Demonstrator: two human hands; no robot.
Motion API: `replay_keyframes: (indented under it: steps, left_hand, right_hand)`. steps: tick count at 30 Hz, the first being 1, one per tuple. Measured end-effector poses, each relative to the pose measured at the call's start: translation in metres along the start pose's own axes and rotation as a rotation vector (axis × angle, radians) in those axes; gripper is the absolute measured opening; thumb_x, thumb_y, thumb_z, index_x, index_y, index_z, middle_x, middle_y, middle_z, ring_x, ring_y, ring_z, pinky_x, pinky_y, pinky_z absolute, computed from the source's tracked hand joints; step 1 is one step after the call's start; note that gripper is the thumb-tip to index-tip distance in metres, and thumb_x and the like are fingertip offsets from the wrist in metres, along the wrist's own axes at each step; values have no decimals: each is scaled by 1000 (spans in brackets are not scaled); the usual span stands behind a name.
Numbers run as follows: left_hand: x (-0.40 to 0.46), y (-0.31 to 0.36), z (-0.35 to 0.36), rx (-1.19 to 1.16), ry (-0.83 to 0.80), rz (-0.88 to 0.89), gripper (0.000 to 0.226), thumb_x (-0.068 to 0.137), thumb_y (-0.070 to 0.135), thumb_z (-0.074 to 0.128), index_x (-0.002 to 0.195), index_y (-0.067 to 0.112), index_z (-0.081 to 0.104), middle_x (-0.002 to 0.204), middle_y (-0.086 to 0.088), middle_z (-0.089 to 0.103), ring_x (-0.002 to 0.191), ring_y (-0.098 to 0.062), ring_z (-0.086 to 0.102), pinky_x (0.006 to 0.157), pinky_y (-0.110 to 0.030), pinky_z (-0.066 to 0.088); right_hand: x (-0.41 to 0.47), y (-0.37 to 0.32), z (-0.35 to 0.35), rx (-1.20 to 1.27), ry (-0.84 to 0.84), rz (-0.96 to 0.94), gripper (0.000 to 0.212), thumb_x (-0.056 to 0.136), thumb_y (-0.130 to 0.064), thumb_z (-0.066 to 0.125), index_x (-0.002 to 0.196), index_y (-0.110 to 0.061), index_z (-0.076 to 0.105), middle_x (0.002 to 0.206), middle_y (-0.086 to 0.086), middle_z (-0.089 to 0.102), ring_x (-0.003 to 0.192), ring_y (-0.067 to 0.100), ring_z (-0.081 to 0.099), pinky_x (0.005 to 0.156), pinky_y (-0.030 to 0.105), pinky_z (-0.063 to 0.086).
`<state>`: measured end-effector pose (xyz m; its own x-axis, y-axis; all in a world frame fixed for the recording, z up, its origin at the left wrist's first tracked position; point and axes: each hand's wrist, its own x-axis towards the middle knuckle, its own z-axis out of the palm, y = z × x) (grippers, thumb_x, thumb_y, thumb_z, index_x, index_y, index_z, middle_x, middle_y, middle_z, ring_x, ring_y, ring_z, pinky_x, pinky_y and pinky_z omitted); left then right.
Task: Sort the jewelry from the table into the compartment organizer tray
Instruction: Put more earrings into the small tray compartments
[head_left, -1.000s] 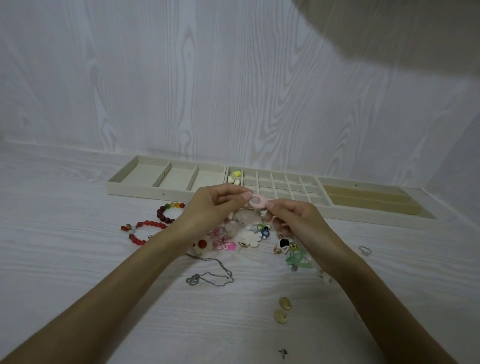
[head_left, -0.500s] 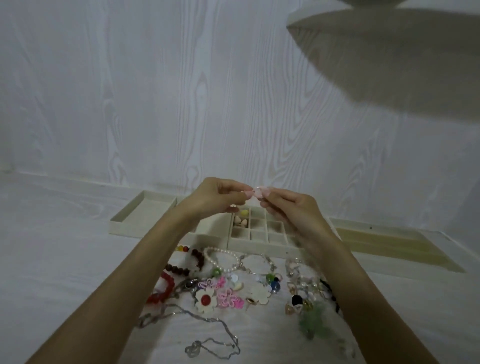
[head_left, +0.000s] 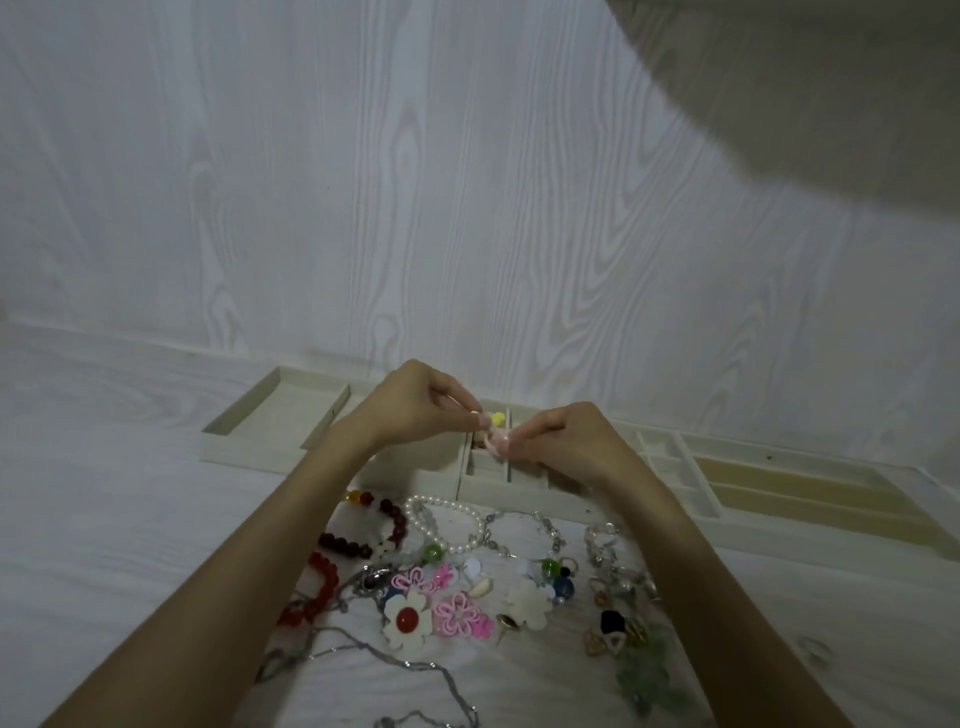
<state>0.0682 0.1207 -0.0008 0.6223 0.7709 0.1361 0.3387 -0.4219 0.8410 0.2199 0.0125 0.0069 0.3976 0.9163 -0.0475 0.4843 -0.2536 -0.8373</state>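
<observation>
Pink ring (head_left: 496, 441) pinched between both hands above the small cells of the beige organizer tray (head_left: 270, 410); right hand (head_left: 566, 441) grasps it at the fingertips, left hand (head_left: 415, 410) nips its upper edge. Yellow bead (head_left: 497, 417) sits in a cell just behind. Bracelets, flower charms and chain lie heaped on table (head_left: 104, 519) between the forearms

Single view only, head-mounted wide-angle cam, so no second view and no overlap. It looks forward and slightly down across the white wood-grain table (head_left: 104, 519) toward the white wood-grain wall (head_left: 363, 182), which fills the upper half of frame. Both forearms enter from the bottom corners and meet near centre. The long beige compartment organizer tray (head_left: 270, 421) sits mid-frame at the wall's foot. Loose mixed jewelry pile (head_left: 467, 587) is closest, low centre. Edges blur.
</observation>
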Motion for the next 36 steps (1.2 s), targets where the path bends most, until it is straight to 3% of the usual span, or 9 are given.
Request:
replay_keyframes:
  steps: [3, 8, 14, 18, 21, 24, 30, 32, 36]
  left_hand:
    - [0, -3, 0, 75, -79, 64, 17, 72, 25, 79, 87, 18, 76, 76, -1, 74, 69, -1, 65, 76, -20, 52]
    - [4, -5, 4, 218, -149, 83, 19, 74, 25, 80, 92, 27, 77, 71, 22, 68, 61, 7, 59, 71, -20, 47]
    - [4, 0, 4, 340, -112, 111, 20, 68, 29, 84, 86, 29, 76, 81, 10, 71, 74, -3, 64, 80, -33, 55]
    - [2, 1, 4, 373, -123, 106, 17, 69, 32, 83, 84, 31, 76, 87, 9, 73, 81, -6, 65, 84, -39, 55]
    - [1, 2, 3, 387, -128, 108, 15, 71, 33, 81, 84, 34, 75, 85, 16, 70, 74, -4, 60, 79, -35, 54]
    - [1, 4, 2, 422, -125, 105, 15, 70, 36, 81, 83, 38, 74, 76, 21, 64, 60, 1, 51, 68, -26, 46]
    - [-1, 11, 4, 564, -133, 87, 18, 70, 39, 80, 88, 39, 74, 85, 18, 67, 65, 5, 51, 61, -23, 39]
    - [-1, 12, 6, 600, -110, 81, 18, 70, 39, 81, 87, 38, 74, 87, 17, 69, 67, 4, 53, 59, -21, 38]
    - [-1, 13, 9, 641, -55, 72, 17, 69, 39, 81, 85, 37, 74, 89, 16, 71, 72, 0, 55, 56, -20, 36]
  right_hand:
    - [1, 3, 0, -176, 10, -50, 20, 67, -37, 82, 79, -22, 77, 75, 2, 73, 65, 14, 61, 59, 24, 42]
    - [2, 4, 2, -329, 6, -113, 13, 75, -36, 77, 82, -25, 78, 61, -9, 66, 50, 4, 49, 50, 20, 35]
    - [4, 4, 12, -450, 57, -129, 12, 77, -39, 73, 79, -28, 78, 74, -7, 72, 62, 9, 58, 55, 24, 41]
    - [3, 4, 16, -513, 76, -138, 13, 75, -42, 74, 81, -31, 77, 74, -9, 69, 62, 8, 55, 54, 22, 38]
    - [3, 3, 15, -508, 81, -158, 14, 71, -41, 78, 81, -31, 76, 65, -14, 58, 61, 5, 51, 53, 22, 37]
    - [5, 5, 15, -460, 64, -153, 13, 71, -34, 79, 83, -31, 75, 73, -12, 59, 78, 11, 59, 66, 27, 48]
    - [6, 13, 22, -455, 77, -163, 9, 79, -39, 70, 85, -35, 75, 85, -8, 67, 80, 11, 62, 69, 27, 50]
    - [6, 12, 22, -454, 66, -169, 9, 80, -37, 69, 86, -34, 75, 83, -7, 67, 78, 11, 61, 64, 25, 48]
    - [6, 11, 22, -476, 35, -174, 11, 82, -36, 67, 87, -33, 76, 60, -16, 53, 60, 5, 50, 48, 21, 32]
